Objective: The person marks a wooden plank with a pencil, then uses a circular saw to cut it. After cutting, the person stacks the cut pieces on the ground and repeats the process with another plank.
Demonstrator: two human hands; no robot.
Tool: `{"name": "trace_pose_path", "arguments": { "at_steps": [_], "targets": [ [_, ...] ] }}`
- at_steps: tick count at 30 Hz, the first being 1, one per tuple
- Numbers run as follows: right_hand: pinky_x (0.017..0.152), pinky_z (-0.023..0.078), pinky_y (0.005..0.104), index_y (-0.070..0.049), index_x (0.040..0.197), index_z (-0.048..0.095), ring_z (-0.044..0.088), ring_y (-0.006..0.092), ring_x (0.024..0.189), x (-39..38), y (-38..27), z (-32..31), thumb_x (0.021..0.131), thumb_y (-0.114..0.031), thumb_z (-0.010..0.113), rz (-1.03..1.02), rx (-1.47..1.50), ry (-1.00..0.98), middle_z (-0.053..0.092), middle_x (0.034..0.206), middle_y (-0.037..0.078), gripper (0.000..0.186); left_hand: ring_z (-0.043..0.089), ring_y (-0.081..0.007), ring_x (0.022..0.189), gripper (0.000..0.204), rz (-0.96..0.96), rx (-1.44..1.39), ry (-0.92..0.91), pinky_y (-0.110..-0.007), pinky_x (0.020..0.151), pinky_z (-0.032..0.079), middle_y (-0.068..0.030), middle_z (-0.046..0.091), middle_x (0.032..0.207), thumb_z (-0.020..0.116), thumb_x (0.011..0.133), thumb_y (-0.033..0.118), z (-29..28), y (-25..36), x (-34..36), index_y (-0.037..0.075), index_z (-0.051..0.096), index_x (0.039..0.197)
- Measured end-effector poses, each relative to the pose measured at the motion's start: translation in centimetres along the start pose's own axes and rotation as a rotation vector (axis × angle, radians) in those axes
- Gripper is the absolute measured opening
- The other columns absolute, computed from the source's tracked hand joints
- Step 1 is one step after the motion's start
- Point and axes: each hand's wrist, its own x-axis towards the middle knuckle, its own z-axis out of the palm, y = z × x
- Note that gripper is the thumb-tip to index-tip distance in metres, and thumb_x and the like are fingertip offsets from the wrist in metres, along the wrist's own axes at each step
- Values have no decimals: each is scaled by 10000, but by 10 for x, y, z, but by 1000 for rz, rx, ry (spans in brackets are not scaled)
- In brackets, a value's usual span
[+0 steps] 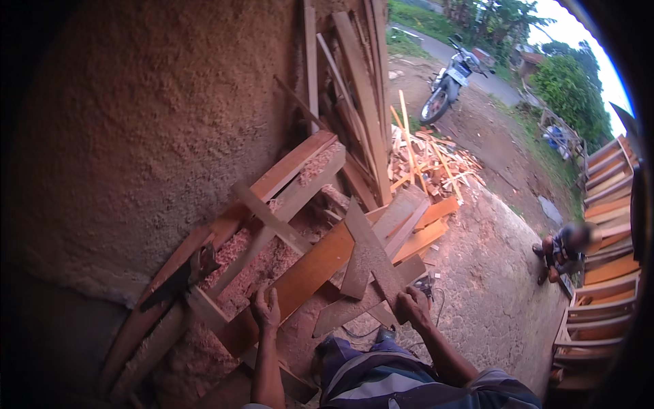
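Note:
My left hand point(266, 308) is curled on a long orange-brown board point(306, 266) that slopes up to the right. My right hand point(413, 305) grips the lower end of a dusty, angled wooden piece point(368, 245), which lies across that board. More short planks point(415, 232) are stacked just beyond. To the left, a handsaw point(163, 290) rests among timber point(286, 191) and pink wood shavings point(231, 262).
A rough wall point(150, 116) is on the left, with upright planks point(357, 95) leaning near it. Offcuts point(436, 163) are heaped beside a dirt yard and parked motorcycle point(449, 85). A person point(569, 252) crouches at right by racked wooden pieces point(603, 313). A cable point(436, 307) lies underfoot.

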Motion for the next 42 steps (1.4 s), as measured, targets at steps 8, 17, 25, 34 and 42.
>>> {"name": "trace_pose_path", "arguments": {
  "at_steps": [8,17,25,34,42],
  "targets": [
    [585,399,272,-51,834,588,496,86,682,59,-81,117,999,-249,591,-125,167,-350,527,746,-10,257,615,-340,1113,246,-591,26,476,-429,951,508,-173,660,1171,621,1010,173,-131,-28,-150,11,658,1192],
    [686,466,254,-34,1121,689,570,83,800,195,-140,344,1038,-284,621,-316,213,-707,643,901,-15,272,597,-388,1141,319,-811,536,857,-493,1001,464,-201,655,1195,667,939,166,-225,-114,-306,11,644,1217],
    [508,392,250,-125,944,712,481,52,583,291,-195,402,1049,-410,560,-338,-70,-959,624,776,-56,339,497,-408,1334,759,-1430,815,716,-523,1070,456,-204,492,1457,747,868,534,-252,-165,-413,62,516,1414],
    [660,474,393,-161,1220,625,604,176,832,267,-208,376,920,-688,578,-173,-404,-508,677,1016,30,609,608,-306,1204,495,-1297,290,893,-411,1053,484,-204,588,1347,611,1006,130,-229,-173,-405,21,456,1463],
    [715,472,350,-177,1180,663,603,128,808,230,-242,360,946,-618,611,-127,-246,-567,684,965,-12,501,611,-300,1128,482,-929,115,931,-369,979,494,-195,584,1312,602,1035,177,-232,-101,-323,0,460,1460]
  ]
}}
